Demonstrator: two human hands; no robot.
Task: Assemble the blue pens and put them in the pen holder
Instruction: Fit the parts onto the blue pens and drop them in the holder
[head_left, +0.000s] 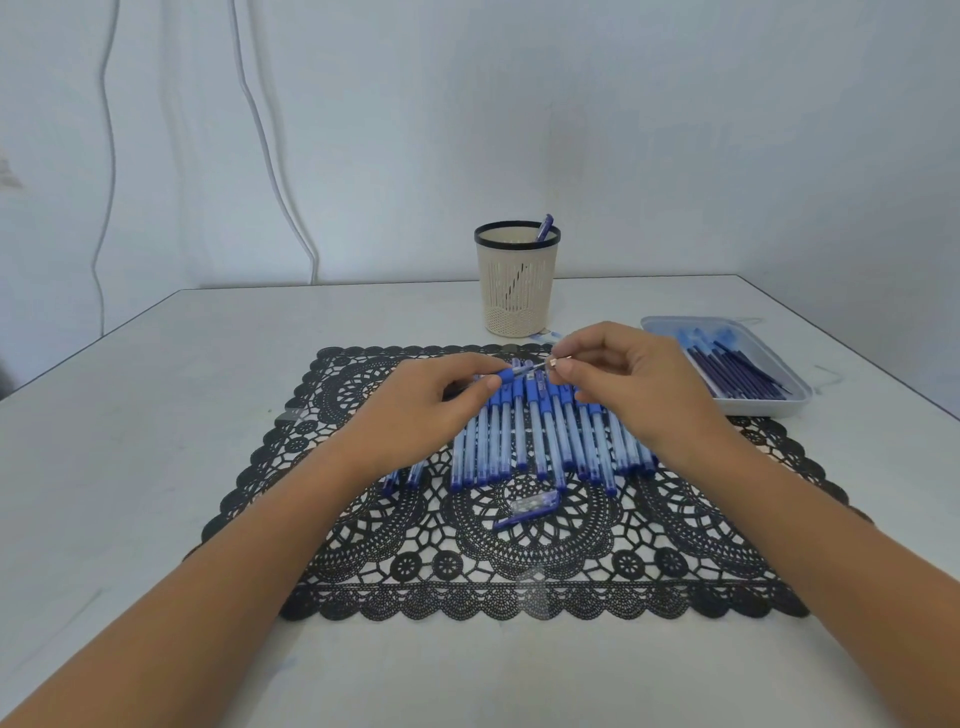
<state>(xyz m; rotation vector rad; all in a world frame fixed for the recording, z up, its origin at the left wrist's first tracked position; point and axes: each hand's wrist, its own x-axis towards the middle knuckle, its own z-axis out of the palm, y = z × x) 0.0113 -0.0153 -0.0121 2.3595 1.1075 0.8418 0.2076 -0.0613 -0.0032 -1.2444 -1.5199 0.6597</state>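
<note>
While both hands meet above the middle of the black lace mat (519, 561), the head view shows the left hand (441, 402) gripping a blue pen (511, 375) between curled fingers and thumb. The pen lies nearly level, with its front end pointing right. The right hand (631, 387) pinches a small metal tip (555, 364) between thumb and forefinger, right at the pen's front end. Whether the tip is already seated on the pen cannot be told.

Below the hands, a row of pen barrels (545, 441) lies side by side on the mat, clear bodies toward the person and blue grips away. Both hands partly cover the row. A loose blue cap (530, 510) lies alone on the mat, just nearer the person than the row.

Beyond the mat, the beige pen holder (517, 291) with its black rim stands upright on the white table (156, 415). One finished pen (544, 227) leans against its right rim. To the right, a shallow pale tray (779, 402) holds a bunch of dark refills (737, 371), its near corner close beside the mat's edge. Two thin cables (260, 119) hang down the wall behind.
</note>
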